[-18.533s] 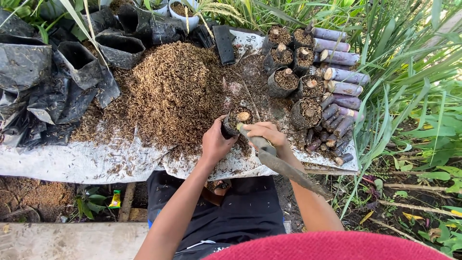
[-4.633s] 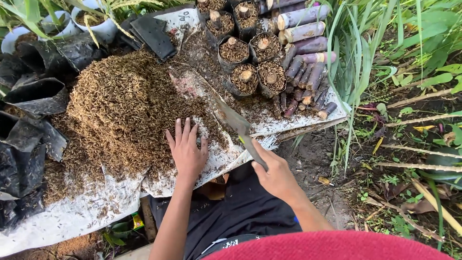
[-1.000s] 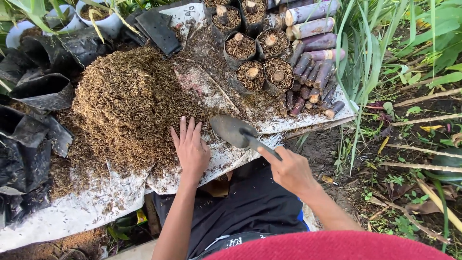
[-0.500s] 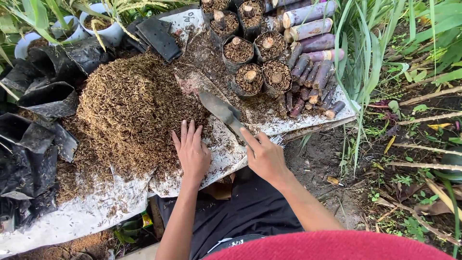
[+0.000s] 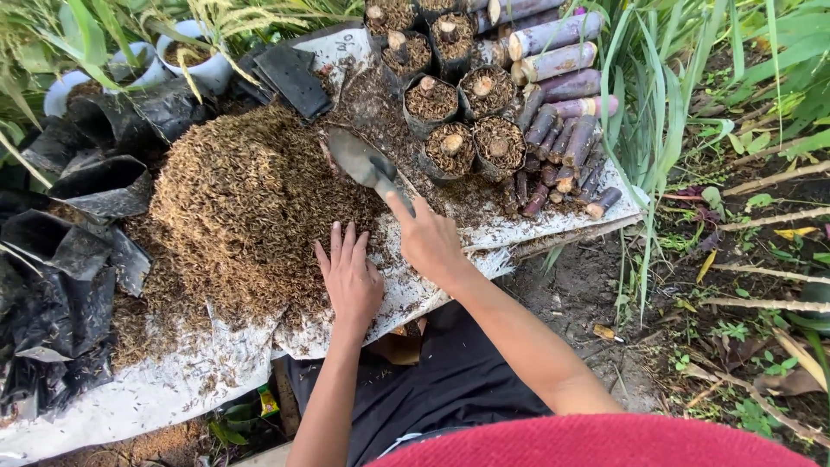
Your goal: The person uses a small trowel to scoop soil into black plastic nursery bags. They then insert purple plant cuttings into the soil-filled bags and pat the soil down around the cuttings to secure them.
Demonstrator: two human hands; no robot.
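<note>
My right hand (image 5: 428,239) grips the handle of a grey metal trowel (image 5: 363,163). Its blade lies at the right edge of a big heap of brown husk (image 5: 242,190) on a white sheet (image 5: 164,393). My left hand (image 5: 350,277) lies flat, fingers spread, on the husk at the heap's near edge, just left of my right hand. Behind the trowel stand several small black bags filled with husk (image 5: 451,143), each with a cut cane piece standing in it.
Purple cane cuttings (image 5: 566,130) lie in a pile at the sheet's right end. Empty black plastic bags (image 5: 69,225) crowd the left side, with white pots (image 5: 186,60) behind. Tall grass (image 5: 683,95) and bare soil (image 5: 588,294) lie to the right.
My right hand has carried the trowel forward and left, from over the bare sheet to the heap's edge. My left hand has stayed flat on the husk.
</note>
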